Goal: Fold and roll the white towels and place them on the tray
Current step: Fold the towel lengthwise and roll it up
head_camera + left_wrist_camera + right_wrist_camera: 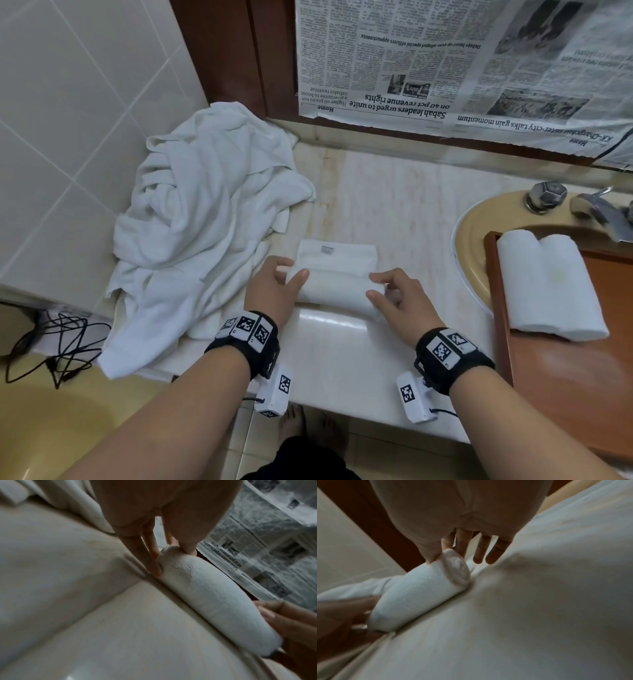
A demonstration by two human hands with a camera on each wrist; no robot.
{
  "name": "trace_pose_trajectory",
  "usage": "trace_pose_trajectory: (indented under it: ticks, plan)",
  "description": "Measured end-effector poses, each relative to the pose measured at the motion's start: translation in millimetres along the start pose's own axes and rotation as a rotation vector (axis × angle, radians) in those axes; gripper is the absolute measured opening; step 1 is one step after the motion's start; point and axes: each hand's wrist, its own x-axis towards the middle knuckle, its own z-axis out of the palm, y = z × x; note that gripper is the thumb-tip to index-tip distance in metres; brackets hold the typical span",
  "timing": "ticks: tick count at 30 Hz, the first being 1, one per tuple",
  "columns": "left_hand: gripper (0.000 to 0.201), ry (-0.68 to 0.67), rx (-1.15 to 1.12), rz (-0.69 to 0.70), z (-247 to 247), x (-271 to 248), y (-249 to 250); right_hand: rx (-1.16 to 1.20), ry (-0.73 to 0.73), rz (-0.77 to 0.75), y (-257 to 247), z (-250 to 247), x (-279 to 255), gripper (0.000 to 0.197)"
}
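Observation:
A white towel (337, 287) lies on the counter in front of me, its near part wound into a tight roll (205, 595) and a short flat flap with a small label still beyond it. My left hand (291, 274) grips the roll's left end, thumb on top and fingers (154, 563) against the end. My right hand (376, 285) pinches the right end (457, 568) between thumb and forefinger, the other fingers straight. At the right, two rolled towels (548, 287) lie side by side on the brown wooden tray (555, 383).
A heap of loose white towels (205, 219) fills the counter's left corner against the tiled wall. The tray sits across a tan sink (469, 240) with a metal tap (596, 212). Newspaper (445, 68) covers the mirror behind. Black cables (58, 346) hang at lower left.

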Motion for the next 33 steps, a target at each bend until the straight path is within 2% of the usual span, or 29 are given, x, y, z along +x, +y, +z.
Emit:
trace_pose_trajectory:
  ticks: [3,6,10,12,14,17,19,23,25,29,33]
  plan:
    - [0.016,0.024,0.112,0.157,1.5,-2.1,-2.5,-0.096,-0.039,-0.049,5.8,-2.6,0.5,0.021]
    - [0.025,0.012,0.137,0.209,1.1,-4.7,-6.5,-0.191,-0.09,-0.033,9.6,-8.2,-1.9,0.026]
    - [0.058,-0.052,0.313,0.294,-3.5,-7.0,-13.7,-0.354,-0.138,-0.02,7.6,-13.0,-4.9,0.063]
    - [0.073,-0.054,0.458,0.371,-6.7,-6.4,-17.8,-0.388,-0.128,-0.018,7.1,-12.5,-4.4,0.073]
    - [0.074,-0.053,0.503,0.444,-10.8,-4.3,-21.0,-0.402,-0.11,-0.009,8.3,-12.7,-3.3,0.072]
    - [0.068,-0.11,0.514,0.479,-17.0,2.6,-25.8,-0.427,-0.099,0.001,5.2,-14.3,-2.0,0.068]
    - [0.064,-0.149,0.499,0.454,-18.1,10.3,-27.1,-0.413,-0.093,0.015,2.6,-16.0,0.4,0.062]
    - [0.057,-0.216,0.392,0.319,-17.1,20.8,-22.4,-0.351,-0.066,0.034,-2.5,-18.8,7.4,0.05]
    - [0.051,-0.213,0.298,0.252,-16.6,21.1,-20.6,-0.333,-0.078,0.013,-7.9,-18.3,10.5,0.046]
    - [0.044,-0.179,0.173,0.173,-11.6,19.5,-16.5,-0.259,-0.124,-0.014,-11.3,-16.4,22.8,0.021]
    - [0.042,-0.164,0.122,0.083,-8.6,17.4,-5.6,-0.22,-0.183,0.033,-15.7,-19.6,37.5,0.024]
